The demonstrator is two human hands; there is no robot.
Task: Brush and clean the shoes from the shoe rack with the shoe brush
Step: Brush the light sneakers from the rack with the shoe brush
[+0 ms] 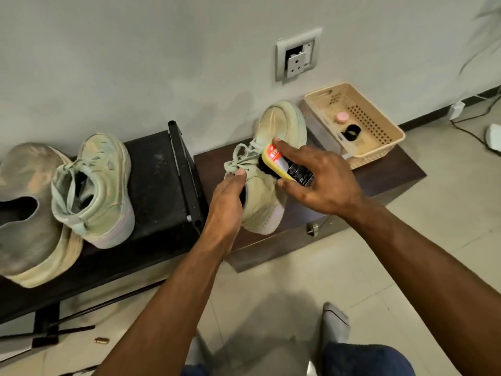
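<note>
Right now we are brushing one pale green lace-up canvas sneaker (267, 169), which stands on the dark brown low wooden box (379, 180) just beside the black metal shoe rack (160, 169). Our left hand (226, 202) steadies it, fingers tucked into the opening and the thumb pressing on the tongue by the laces. Our right hand (322, 183) grips the yellow-backed shoe brush with black bristles (284, 165), thumb and fingers curled round its edges, index finger laid along the top, bristles touching the side of the upper. To do this well, we judge short, firm strokes toward the toe are best, keeping the bristles flat, holding the sneaker hard against the push and turning it so the sole edge gets covered too. Counting: one brush; three shoes in view, namely the one in hand, its matching green sneaker (95, 188) on the rack, and a dusty grey slip-on shoe (27, 207) touching it at the left edge. One beige perforated plastic basket (379, 123) sits on the box, holding one small pink round lid (341, 116) and one black round object (352, 131).
</note>
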